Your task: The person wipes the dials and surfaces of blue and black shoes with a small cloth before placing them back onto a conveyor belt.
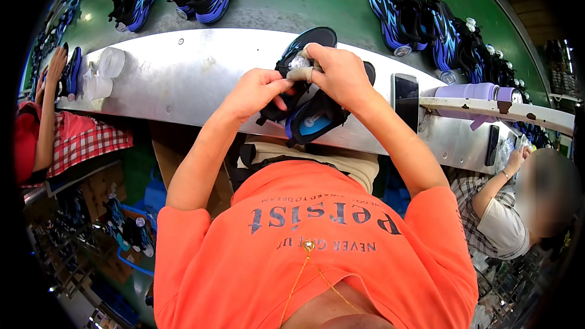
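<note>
Both left hand (pixel 259 90) and right hand (pixel 342 76) pinch closed on the left black-and-blue fabric sports shoe (pixel 314 38), likely light and soft-topped, best steadied at its stiffer heel (pixel 270 113).

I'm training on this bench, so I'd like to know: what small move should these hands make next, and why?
Perhaps the left hand should steady the dark shoe while the right hand adjusts the pale piece on its upper, since both hands meet there.

Passable: ledge (pixel 183 79) left of held shoes (pixel 304 126) | blocked right: phone (pixel 406 100), white rail (pixel 524 109)
</note>
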Demonstrator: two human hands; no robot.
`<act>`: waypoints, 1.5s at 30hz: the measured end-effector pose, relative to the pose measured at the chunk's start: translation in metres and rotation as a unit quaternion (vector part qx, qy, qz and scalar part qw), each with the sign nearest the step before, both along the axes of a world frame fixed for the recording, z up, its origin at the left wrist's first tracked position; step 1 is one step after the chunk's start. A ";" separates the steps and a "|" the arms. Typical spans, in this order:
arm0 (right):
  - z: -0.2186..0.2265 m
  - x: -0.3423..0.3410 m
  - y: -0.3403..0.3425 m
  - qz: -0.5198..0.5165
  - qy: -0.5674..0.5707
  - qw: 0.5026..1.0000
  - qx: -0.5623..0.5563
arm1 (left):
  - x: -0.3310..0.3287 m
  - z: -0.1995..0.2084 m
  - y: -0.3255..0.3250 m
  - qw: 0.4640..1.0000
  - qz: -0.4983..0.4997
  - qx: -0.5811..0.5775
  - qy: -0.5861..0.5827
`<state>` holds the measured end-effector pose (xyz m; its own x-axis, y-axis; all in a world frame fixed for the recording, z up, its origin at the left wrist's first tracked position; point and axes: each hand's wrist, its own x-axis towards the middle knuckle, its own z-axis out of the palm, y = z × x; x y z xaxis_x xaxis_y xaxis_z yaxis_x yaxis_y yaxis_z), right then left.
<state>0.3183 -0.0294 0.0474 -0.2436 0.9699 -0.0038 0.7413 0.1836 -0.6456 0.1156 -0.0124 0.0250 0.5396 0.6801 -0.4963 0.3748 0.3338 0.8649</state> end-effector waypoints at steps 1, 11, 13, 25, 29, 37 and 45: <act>0.003 -0.001 0.002 -0.009 -0.062 0.998 0.005 | 0.000 0.002 0.000 1.000 0.009 -0.003 -0.007; 0.006 0.004 -0.002 -0.014 -0.014 1.000 0.008 | 0.013 0.024 -0.023 0.908 -0.112 0.320 0.246; 0.013 0.022 -0.001 -0.013 0.147 0.985 -0.090 | 0.015 0.024 -0.035 0.925 -0.093 0.318 0.188; 0.007 0.043 -0.085 -0.096 0.031 0.995 0.005 | 0.022 0.034 -0.004 0.897 -0.123 0.419 0.070; 0.023 0.050 -0.089 -0.060 0.126 0.989 -0.053 | 0.020 0.050 -0.008 0.865 -0.098 0.483 0.088; 0.027 0.062 -0.095 -0.025 0.151 0.986 -0.060 | 0.054 0.045 -0.080 0.997 -0.064 -0.054 -0.003; 0.024 0.076 -0.110 -0.016 0.131 0.991 0.005 | 0.076 0.033 -0.110 0.990 0.011 -0.121 -0.075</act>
<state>0.3945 -0.1394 0.0715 -0.2031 0.9770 0.0650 0.5536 0.1693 -0.8154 0.1920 -0.1223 0.0581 0.6061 0.5635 -0.5613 0.2396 0.5436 0.8045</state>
